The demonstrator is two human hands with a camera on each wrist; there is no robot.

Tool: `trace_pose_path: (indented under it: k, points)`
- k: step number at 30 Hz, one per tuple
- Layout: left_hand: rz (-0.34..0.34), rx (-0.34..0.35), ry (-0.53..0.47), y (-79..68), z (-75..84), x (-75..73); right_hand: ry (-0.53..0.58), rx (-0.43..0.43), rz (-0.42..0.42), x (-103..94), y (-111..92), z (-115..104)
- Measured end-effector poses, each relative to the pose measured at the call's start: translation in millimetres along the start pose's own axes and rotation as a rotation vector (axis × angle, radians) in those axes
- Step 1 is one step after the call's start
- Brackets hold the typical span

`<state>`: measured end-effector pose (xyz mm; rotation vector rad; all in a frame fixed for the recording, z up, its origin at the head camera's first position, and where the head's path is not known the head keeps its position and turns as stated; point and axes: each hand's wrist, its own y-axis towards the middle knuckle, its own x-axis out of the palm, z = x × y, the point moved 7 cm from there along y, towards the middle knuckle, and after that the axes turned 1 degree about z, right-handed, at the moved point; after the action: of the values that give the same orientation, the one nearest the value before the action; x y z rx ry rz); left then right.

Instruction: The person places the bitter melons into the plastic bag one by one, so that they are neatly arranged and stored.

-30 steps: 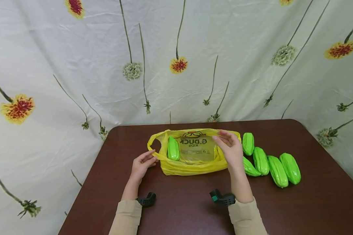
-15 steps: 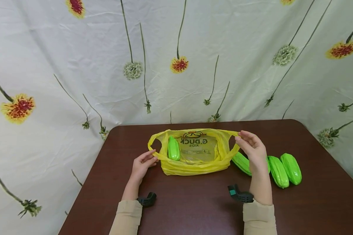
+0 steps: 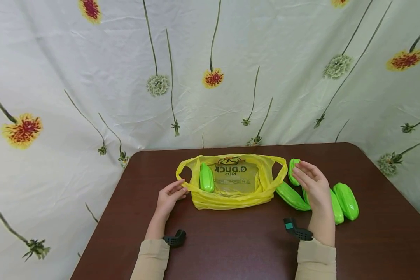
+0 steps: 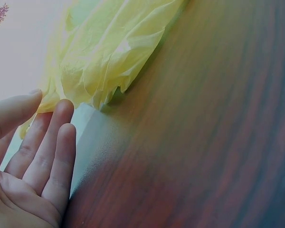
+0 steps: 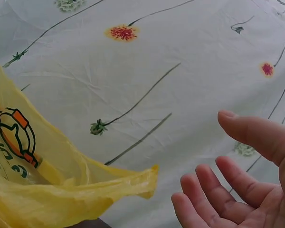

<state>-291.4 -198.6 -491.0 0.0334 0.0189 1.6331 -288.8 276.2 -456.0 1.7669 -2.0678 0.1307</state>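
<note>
Your left hand pinches the yellow bag by its left handle, at about 8 o'clock from the bag's middle in the head view. Your right hand is out at 3 o'clock, thumb and fingers apart and holding nothing. The bag stands on the dark table with its mouth gaping, and one green gourd lies inside on the 9 o'clock side. At your right fingertips is a second gourd; I cannot tell whether you touch it. A third gourd lies just beside the bag toward 4 o'clock, and your right hand mostly hides a fourth gourd. Past your right wrist, between 3 and 4 o'clock, a fifth gourd and a sixth gourd lie side by side. A flowered cloth hangs at 12 o'clock.
</note>
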Motion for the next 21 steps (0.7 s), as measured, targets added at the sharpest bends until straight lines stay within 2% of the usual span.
trace_pose_path:
  k: [2,4,10,15,21]
  points:
    - [0.003,0.003,0.003,-0.2,-0.3,-0.2,-0.015,0.015,-0.020,2.0,-4,-3]
    - [0.006,0.007,-0.001,-0.7,-0.5,-0.7,-0.088,0.022,-0.042,4.9,-8,-8]
    - [0.007,0.004,-0.012,-2.3,0.1,-0.9,-0.171,0.103,-0.108,35.6,-32,-33]
    - [0.003,0.004,-0.017,-3.0,1.5,0.6,-0.238,0.191,-0.123,36.1,-35,-27]
    - [0.001,0.008,-0.008,-0.6,0.7,1.0,-0.297,0.227,-0.136,31.2,-34,-17]
